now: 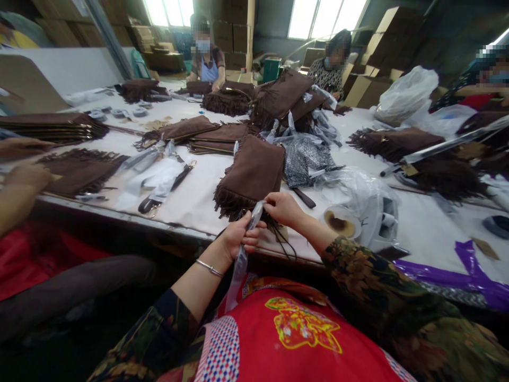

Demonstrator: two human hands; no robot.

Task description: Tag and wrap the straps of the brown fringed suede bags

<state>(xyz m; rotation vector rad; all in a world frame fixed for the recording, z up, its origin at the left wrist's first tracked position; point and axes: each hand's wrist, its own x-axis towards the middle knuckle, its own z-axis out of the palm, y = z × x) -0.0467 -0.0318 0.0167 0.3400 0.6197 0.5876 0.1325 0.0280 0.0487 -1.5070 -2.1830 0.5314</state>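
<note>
A strip of clear plastic wrap (239, 268) runs between my hands at the table's front edge and hangs down toward the red apron. My left hand (240, 233), with a bangle on its wrist, has its fingers wrapped round the strip. The fingertips of my right hand (283, 208) pinch the strip's upper end. Just beyond them lies a brown fringed bag (256, 170), its fringe toward me. Thin dark cords and a tan tag (281, 233) hang below my right hand.
Brown bags are piled at the centre back (280, 98). A tape roll (341, 222) and a plastic bag are at right, with purple plastic (473, 273) beyond. A person's hands work at far left (29, 175); other people sit across the table. Straps (169, 185) lie left of centre.
</note>
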